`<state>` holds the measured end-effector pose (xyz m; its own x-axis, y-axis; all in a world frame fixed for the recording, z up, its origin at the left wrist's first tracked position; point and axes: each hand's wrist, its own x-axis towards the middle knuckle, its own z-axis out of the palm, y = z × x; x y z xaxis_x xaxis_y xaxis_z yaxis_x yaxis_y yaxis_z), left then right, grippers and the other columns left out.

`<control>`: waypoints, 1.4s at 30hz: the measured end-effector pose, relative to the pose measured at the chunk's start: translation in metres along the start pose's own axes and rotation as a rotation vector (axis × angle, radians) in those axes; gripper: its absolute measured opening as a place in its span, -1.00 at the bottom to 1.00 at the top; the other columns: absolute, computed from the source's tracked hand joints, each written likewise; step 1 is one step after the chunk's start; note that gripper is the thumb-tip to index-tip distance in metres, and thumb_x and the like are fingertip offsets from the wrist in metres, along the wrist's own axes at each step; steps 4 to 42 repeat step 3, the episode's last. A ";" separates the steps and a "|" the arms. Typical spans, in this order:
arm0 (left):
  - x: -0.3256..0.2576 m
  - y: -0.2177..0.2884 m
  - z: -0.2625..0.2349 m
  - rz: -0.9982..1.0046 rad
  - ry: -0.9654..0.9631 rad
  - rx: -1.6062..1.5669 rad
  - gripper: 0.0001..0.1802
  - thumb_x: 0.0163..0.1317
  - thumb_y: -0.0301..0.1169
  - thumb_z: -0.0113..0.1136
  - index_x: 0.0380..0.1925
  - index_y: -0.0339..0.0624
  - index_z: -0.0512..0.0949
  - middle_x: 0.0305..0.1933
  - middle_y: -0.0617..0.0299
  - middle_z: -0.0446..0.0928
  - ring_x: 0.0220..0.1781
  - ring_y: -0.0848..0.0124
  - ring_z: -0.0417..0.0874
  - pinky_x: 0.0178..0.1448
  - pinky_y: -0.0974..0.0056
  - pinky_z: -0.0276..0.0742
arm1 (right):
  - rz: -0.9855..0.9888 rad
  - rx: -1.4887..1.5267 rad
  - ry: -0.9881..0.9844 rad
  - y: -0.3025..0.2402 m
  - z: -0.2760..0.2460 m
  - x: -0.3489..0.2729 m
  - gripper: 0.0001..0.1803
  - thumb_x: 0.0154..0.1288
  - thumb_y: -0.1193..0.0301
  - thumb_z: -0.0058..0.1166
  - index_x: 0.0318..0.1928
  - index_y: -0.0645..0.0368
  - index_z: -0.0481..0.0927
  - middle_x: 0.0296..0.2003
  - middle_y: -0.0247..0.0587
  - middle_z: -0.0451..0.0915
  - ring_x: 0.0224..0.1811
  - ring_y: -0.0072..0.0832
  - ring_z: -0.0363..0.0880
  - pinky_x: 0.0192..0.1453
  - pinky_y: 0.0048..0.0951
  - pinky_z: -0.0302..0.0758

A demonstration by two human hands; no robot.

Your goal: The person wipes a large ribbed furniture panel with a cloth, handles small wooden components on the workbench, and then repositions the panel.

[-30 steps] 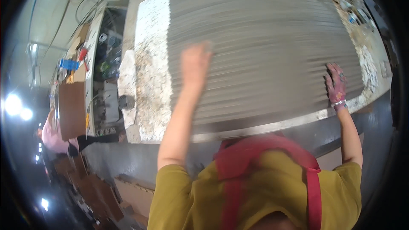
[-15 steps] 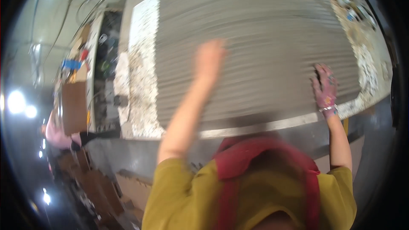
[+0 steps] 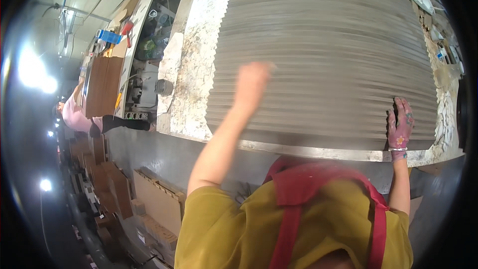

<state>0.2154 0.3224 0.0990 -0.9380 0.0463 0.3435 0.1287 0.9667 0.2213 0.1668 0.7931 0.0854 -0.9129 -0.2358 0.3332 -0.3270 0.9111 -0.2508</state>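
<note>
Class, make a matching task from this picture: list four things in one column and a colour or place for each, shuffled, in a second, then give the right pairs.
Things:
1. left hand
2. right hand
3. apron straps
4. stack of ribbed sheets

Descriptions:
A. red
B. grey, on the table
C. bare, blurred, over the stack
D. in a pink patterned glove, at the stack's right edge

Pairs: 1-C, 2-D, 3-A, 4-B

Broad grey sheet stack [image 3: 328, 55], ridged staggered edges, lying flat

A metal-edged desk [image 3: 318, 150] carries a broad stack of grey ridged sheets [image 3: 328, 60] — with crusty white residue [image 3: 196, 69] along its bare left strip.
</note>
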 end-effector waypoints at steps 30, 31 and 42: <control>-0.015 -0.035 -0.010 -0.307 -0.099 0.008 -0.64 0.12 -0.35 0.25 -0.03 -0.01 0.54 -0.05 0.03 0.54 0.02 0.12 0.51 0.20 0.04 0.33 | 0.028 -0.039 -0.030 0.001 -0.001 -0.002 -0.54 0.32 0.20 -0.02 0.21 0.03 0.44 0.20 -0.01 0.38 0.28 -0.09 0.30 0.33 -0.13 0.17; -0.015 -0.035 -0.010 -0.307 -0.099 0.008 -0.64 0.12 -0.35 0.25 -0.03 -0.01 0.54 -0.05 0.03 0.54 0.02 0.12 0.51 0.20 0.04 0.33 | 0.028 -0.039 -0.030 0.001 -0.001 -0.002 -0.54 0.32 0.20 -0.02 0.21 0.03 0.44 0.20 -0.01 0.38 0.28 -0.09 0.30 0.33 -0.13 0.17; -0.015 -0.035 -0.010 -0.307 -0.099 0.008 -0.64 0.12 -0.35 0.25 -0.03 -0.01 0.54 -0.05 0.03 0.54 0.02 0.12 0.51 0.20 0.04 0.33 | 0.028 -0.039 -0.030 0.001 -0.001 -0.002 -0.54 0.32 0.20 -0.02 0.21 0.03 0.44 0.20 -0.01 0.38 0.28 -0.09 0.30 0.33 -0.13 0.17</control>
